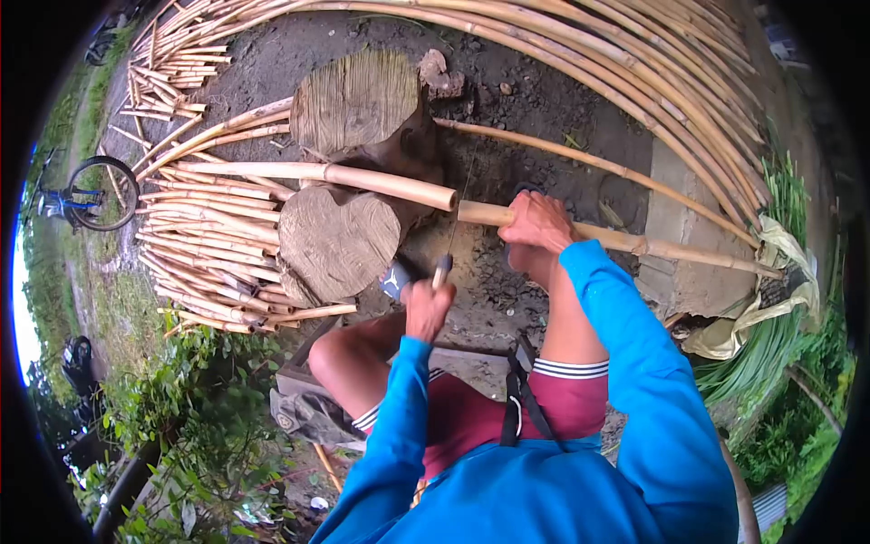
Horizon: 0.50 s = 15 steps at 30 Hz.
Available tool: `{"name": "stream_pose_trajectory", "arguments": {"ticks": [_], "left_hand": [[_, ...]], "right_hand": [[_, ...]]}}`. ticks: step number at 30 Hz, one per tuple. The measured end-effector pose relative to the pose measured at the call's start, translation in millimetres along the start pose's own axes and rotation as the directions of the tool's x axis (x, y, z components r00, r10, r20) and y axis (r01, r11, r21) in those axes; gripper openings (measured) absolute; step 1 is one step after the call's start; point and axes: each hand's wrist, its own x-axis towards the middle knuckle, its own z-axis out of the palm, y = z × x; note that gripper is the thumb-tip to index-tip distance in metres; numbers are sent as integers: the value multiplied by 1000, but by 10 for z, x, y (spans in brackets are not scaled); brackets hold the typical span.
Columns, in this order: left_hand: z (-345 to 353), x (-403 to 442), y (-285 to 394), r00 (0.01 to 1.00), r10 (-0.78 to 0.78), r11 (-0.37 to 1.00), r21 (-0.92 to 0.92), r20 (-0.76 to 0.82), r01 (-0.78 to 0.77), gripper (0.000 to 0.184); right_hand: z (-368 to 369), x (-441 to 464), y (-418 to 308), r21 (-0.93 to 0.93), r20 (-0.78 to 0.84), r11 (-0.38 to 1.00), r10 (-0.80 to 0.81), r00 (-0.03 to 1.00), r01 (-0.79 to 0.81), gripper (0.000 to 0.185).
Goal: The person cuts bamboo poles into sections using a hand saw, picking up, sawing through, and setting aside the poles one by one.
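Note:
My left hand [427,310] is closed around the handle [441,269] of a thin-bladed saw. Its narrow blade [455,222] runs up between two bamboo ends, hard to make out against the dark soil. My right hand [538,223] grips a bamboo pole [634,243] close to its cut end, just right of the blade. Across the gap, another bamboo pole [381,181] ends slightly higher, lying between two log stumps, with nobody's hand on it. One foot, in a dark slipper [395,280], rests by the lower stump; the other foot is partly hidden beneath my right hand.
An upper stump [358,102] and a lower stump [337,243] stand ahead on the left. Cut bamboo lengths [213,245] are piled beyond them. Long poles [625,63] curve across the top right. A concrete slab [675,227], pale sacking [788,281] and a bicycle wheel [102,193] also show.

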Motion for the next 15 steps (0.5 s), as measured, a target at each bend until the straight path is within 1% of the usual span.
{"name": "stream_pose_trajectory", "arguments": {"ticks": [1,2,3,4,5,6,7,8,9,10,12,14,15], "left_hand": [[-17,226,94,999,53,989,138,-1,-52,49],[18,269,34,986,166,962,226,-32,-155,48],[7,261,86,985,171,963,215,-31,-161,46],[-20,235,180,984,176,965,203,-30,-167,45],[-95,80,194,998,63,993,97,14,-64,42],[-137,-7,80,992,110,994,-33,69,-108,37],[-270,-176,155,982,188,982,-11,31,-188,33],[-337,-238,46,967,255,966,35,2,-255,31],[-411,-268,-48,948,318,946,82,-23,-315,30],[-505,-294,-74,946,319,947,71,-61,-314,30],[-619,-387,-101,993,109,993,43,39,-111,31],[-649,-431,-86,996,93,996,-3,-19,-93,32],[-667,-412,-75,995,93,996,-6,-40,-93,34]], "right_hand": [[7,-42,18,0,-53,1000,-10,999,10,41],[21,-68,35,-21,-64,1000,-23,998,22,42],[-36,-85,38,-38,-72,999,-33,997,31,42],[-80,-109,29,-44,-35,999,-8,999,6,42],[-86,-149,4,-44,8,999,15,1000,-15,41],[50,-100,150,-39,-79,995,-92,993,89,41],[53,-87,171,-23,-45,998,-67,997,66,41],[44,-76,184,-14,-15,999,-46,999,45,42],[84,-53,262,-22,-26,999,-48,999,48,42],[111,-61,336,-34,-31,998,-48,998,47,42],[-3,-184,338,-45,-154,996,-81,985,75,34],[-277,-339,244,-98,-87,995,-3,996,-6,38],[-357,-432,250,-99,-145,995,-10,989,-5,36]]}}
